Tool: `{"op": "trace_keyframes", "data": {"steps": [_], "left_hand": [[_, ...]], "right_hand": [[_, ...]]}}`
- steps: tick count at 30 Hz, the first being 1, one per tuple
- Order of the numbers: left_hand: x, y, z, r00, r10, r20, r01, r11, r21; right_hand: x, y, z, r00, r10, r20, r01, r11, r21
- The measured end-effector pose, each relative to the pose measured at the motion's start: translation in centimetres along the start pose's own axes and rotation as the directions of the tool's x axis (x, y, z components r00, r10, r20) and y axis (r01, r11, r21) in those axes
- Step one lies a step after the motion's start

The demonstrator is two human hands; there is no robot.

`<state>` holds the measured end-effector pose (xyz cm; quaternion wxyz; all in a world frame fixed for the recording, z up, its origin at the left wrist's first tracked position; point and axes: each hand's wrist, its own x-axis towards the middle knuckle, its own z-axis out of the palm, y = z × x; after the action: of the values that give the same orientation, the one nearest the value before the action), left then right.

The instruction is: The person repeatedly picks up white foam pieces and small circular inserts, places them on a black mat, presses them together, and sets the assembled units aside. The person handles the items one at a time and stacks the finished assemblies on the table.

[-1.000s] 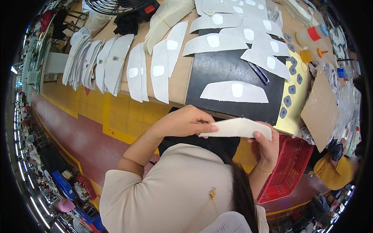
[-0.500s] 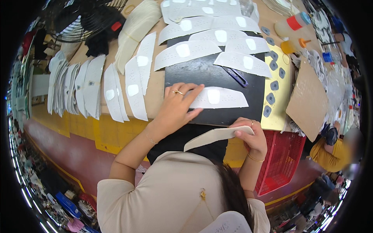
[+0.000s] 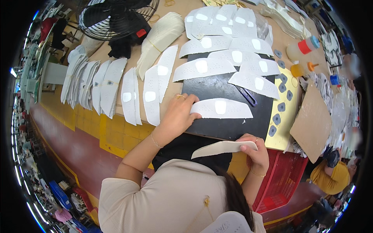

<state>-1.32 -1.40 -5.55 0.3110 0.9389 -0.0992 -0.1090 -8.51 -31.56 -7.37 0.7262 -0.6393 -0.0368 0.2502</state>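
Note:
On the black work board (image 3: 210,130), a white curved, perforated panel (image 3: 239,109) lies flat with a bright white patch (image 3: 220,107) near its middle. My left hand (image 3: 176,116) is at the panel's left end, thumb and index finger closed around that end. In front of the table edge, my right hand (image 3: 254,151) grips a thin stack of cream panels (image 3: 219,148), thumb on top and the stack pointing left. More patched white panels (image 3: 204,66) lie overlapping in rows beyond the board's bare part. A purple cutter (image 3: 247,96) rests to their right.
Small grey pieces (image 3: 276,118) line a yellow sheet (image 3: 283,138) at right, near bottles (image 3: 305,46) and cardboard (image 3: 312,116). Bundled panels (image 3: 74,79) and a black fan (image 3: 116,17) stand left. A red crate (image 3: 278,180) sits below; another person (image 3: 330,176) is at far right.
My left fingers have drawn back from the panel's top to its left end. The right hand still holds the stack. The whole view has shifted a little.

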Motion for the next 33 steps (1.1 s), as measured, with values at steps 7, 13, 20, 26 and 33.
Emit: {"op": "trace_keyframes", "data": {"steps": [7, 13, 20, 26, 33], "left_hand": [[-0.8, -0.3, -3.2, 0.97, 0.024, 0.241, 0.166, 0.661, -0.732], [1.5, 2.6, -10.7, 0.976, 0.01, 0.218, 0.186, 0.486, -0.854], [17.3, 6.0, -11.8, 0.947, 0.248, -0.202, -0.305, 0.512, -0.803], [32.0, 3.0, -9.7, 0.974, 0.168, -0.15, -0.17, 0.114, -0.979], [31.8, -2.5, -7.3, 0.856, 0.102, -0.508, -0.01, 0.984, 0.18]], "right_hand": [[-0.1, 0.0, -0.3, 0.997, -0.074, -0.015, 0.075, 0.995, 0.07], [0.6, -0.3, -0.6, 0.997, -0.077, -0.001, 0.077, 0.994, 0.079], [0.5, -0.7, -0.2, 0.998, -0.058, -0.013, 0.059, 0.995, 0.083], [0.9, -0.3, 0.0, 0.999, -0.051, -0.017, 0.053, 0.993, 0.11], [0.9, -0.5, 0.0, 0.996, -0.083, -0.026, 0.082, 0.997, -0.011]]}}
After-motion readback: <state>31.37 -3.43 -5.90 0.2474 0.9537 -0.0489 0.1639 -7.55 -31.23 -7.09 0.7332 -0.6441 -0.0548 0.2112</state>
